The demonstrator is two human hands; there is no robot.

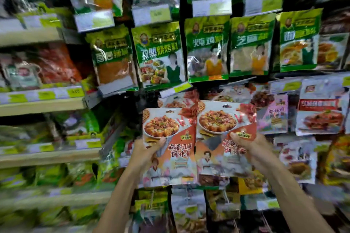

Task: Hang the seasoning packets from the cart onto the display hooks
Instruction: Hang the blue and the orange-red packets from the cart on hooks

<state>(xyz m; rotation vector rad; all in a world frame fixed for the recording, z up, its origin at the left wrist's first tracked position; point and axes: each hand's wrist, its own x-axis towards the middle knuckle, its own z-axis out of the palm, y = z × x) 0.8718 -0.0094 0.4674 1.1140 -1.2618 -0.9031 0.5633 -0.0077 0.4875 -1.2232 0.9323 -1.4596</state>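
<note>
Side by side below the green hung packets: left grip pinches the left seasoning packet, right grip the right seasoning packet, thumbs in front. Probably light, floppy, slick film; hold mid-body, leaving the top hang hole free

- Shelf goods left of the left packet blur beyond reading.
- Behind that packet, the left hand's fingers hide.
- Below it, both forearms run off frame.
</note>
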